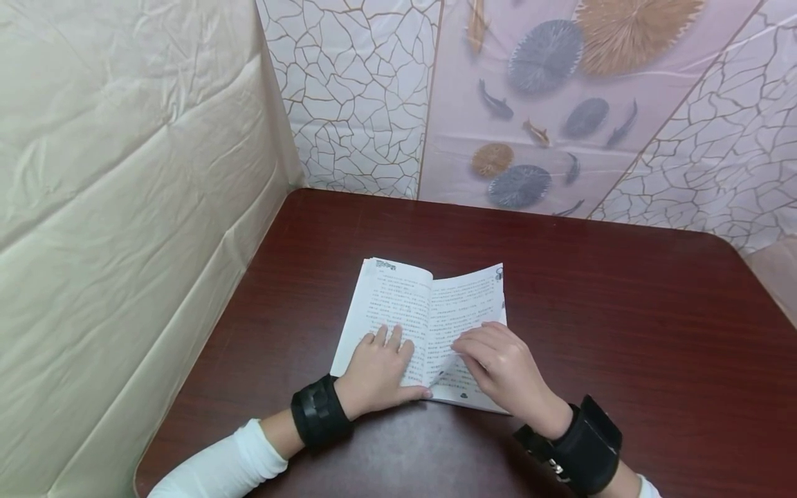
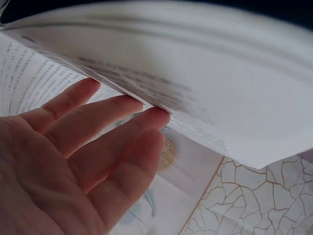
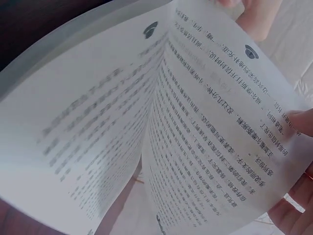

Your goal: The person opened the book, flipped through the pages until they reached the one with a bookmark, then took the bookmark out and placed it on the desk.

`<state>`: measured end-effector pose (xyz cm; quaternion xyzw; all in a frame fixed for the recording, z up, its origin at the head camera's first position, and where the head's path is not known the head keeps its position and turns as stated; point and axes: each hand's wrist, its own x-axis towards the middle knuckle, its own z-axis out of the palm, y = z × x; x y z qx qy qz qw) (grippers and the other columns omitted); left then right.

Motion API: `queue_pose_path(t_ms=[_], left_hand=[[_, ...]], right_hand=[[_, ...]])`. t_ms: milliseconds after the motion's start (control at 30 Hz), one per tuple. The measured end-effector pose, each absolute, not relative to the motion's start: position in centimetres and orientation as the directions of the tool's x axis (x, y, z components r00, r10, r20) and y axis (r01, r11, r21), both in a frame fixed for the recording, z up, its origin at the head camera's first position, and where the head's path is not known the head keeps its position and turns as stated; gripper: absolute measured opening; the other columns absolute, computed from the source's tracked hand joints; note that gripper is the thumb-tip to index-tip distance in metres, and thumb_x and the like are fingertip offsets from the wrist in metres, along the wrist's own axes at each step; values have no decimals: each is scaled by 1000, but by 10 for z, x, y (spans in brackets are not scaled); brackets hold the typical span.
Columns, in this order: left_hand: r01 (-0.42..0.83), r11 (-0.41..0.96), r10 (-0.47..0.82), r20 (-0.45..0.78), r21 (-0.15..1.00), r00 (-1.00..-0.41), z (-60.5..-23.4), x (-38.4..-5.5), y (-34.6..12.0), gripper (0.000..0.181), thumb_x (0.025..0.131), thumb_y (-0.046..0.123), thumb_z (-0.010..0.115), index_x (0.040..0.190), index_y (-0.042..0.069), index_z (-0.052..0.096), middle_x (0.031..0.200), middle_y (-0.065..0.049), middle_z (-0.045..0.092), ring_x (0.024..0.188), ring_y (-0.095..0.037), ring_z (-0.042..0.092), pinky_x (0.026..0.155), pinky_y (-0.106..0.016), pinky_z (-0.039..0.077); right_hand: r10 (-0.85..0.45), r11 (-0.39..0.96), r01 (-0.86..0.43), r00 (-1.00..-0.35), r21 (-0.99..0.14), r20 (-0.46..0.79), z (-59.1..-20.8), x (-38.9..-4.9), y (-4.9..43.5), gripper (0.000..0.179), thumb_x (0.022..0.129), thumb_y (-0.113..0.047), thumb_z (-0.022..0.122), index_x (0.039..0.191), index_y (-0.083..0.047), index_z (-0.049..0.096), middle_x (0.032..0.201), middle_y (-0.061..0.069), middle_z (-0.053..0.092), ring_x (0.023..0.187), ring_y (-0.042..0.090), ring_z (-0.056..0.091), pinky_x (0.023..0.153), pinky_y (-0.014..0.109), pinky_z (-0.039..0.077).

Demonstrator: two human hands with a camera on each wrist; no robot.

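An open book [image 1: 395, 297] with printed pages lies on the dark red table in the head view. My left hand [image 1: 376, 373] rests over the lower part of the left page with its fingers spread, the thumb lying along the bottom edge near the spine. In the left wrist view, the fingertips [image 2: 160, 115] touch the printed side. My right hand [image 1: 506, 366] pinches a right-side page by its outer edge. That page [image 3: 215, 112] is lifted and bowed in the right wrist view, thumb on one face and fingers behind it.
The table [image 1: 610, 311] reaches well past the book on the right and at the back. A cream cloth [image 1: 137, 207] hangs along its left side, and a patterned sheet [image 1: 361, 90] covers the back. Black bands [image 1: 320, 411] circle both wrists.
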<state>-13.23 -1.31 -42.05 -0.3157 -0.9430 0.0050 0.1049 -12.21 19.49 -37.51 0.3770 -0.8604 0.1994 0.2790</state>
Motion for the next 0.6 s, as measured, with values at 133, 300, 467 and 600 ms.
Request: queue_pose_path(t_ms=[133, 300, 467, 600], left_hand=[[581, 811, 582, 194, -67, -790, -420, -131, -10, 78, 68, 77, 42, 101, 8, 57, 116, -19, 57, 106, -35, 54, 77, -41, 46], [561, 826, 561, 183, -62, -807, -419, -130, -7, 79, 66, 79, 40, 97, 9, 58, 115, -20, 57, 102, -35, 55, 71, -40, 47], [542, 838, 544, 170, -62, -821, -418, -130, -4, 81, 64, 80, 41, 97, 9, 58, 115, -20, 57, 100, -35, 56, 65, -38, 49], [530, 846, 532, 153, -55, -833, -418, -130, -2, 82, 63, 81, 42, 98, 8, 59, 115, -20, 57, 99, -34, 57, 63, -38, 49]], right_hand=[[-526, 634, -759, -566, -151, 635, -373, -121, 191, 13, 84, -11, 55, 81, -8, 68, 80, 2, 67, 80, 16, 62, 87, 37, 40], [-491, 623, -762, -558, -179, 669, -373, -122, 187, 26, 91, -23, 48, 79, -9, 68, 81, 3, 68, 84, 18, 62, 95, 37, 34], [-470, 585, -792, -507, -175, 723, -374, -124, 183, 25, 90, -21, 49, 76, -9, 67, 78, 3, 68, 82, 19, 62, 98, 34, 31], [-465, 575, -799, -495, -175, 734, -374, -125, 179, 25, 89, -20, 50, 75, -9, 66, 78, 3, 68, 84, 20, 61, 101, 33, 28]])
